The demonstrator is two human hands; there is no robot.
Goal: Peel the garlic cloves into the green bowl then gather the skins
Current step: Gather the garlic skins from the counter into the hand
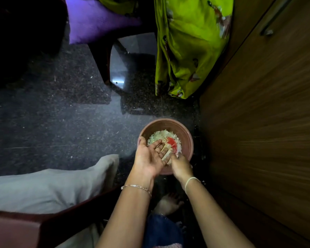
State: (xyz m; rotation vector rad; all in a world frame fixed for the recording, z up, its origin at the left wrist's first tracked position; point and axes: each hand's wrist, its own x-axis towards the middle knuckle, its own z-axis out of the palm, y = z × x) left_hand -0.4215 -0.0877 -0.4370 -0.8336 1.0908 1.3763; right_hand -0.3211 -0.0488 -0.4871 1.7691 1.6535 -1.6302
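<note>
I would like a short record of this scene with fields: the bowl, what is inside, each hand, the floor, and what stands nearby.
bowl: brown-pink round bowl on the dark floor; no green bowl in view
contents: pale garlic skins piled around a red object
left hand: left hand open, palm up, over the bowl
right hand: right hand reaching into the skins; grip hidden
floor: a few loose skin scraps near the bowl
nearby: wooden cabinet right of bowl; green cloth hanging behind
</note>
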